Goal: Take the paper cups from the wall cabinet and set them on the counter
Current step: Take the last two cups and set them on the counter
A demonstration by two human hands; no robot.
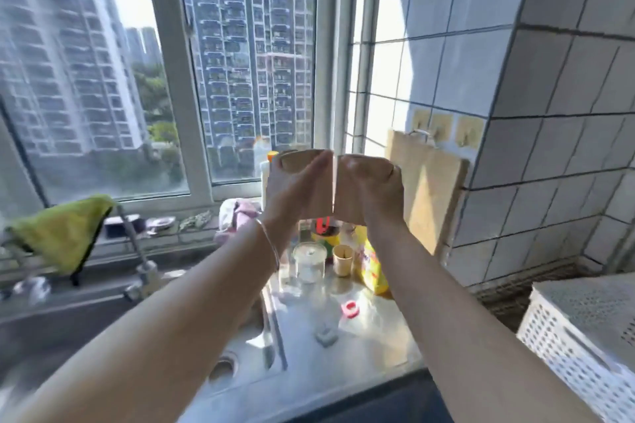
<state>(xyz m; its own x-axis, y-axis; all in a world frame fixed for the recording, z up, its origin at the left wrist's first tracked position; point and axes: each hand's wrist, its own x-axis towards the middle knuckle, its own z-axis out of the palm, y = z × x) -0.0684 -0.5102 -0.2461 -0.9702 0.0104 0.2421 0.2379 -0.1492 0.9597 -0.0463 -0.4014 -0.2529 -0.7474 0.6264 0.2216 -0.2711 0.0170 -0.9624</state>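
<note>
Left hand (pixel 292 187): I am gripping one brown paper cup (pixel 298 161), fingers wrapped around its wall, thumb lying along the front.
Right hand (pixel 369 191): I am clamping a second paper cup (pixel 364 161) the same way; its mouth is showing above my knuckles.
Cups: I am holding both in the air above the worktop (pixel 364 330), side by side and just touching; contents cannot be told, the picture is blurred.
Small cup on worktop (pixel 342 259): standing upright beneath my hands, with something thin sticking up inside it.
Glass jar (pixel 310 261): sitting just left of the small cup, clear, lid on; it looks empty, though I can't be sure.
Yellow bag (pixel 372 268): leaning just right of the small cup.
Red-and-white item (pixel 349 309): lying nearer me on the steel surface, apart from the jar.
Sink (pixel 240 350): bordering the worktop's left edge.
Cutting board (pixel 426 196): hanging against the tiled wall at right, beside my right hand.
White perforated basket (pixel 584 336): sitting off to the right.
Open room: bare steel is lying between the red-and-white item and the front edge.
</note>
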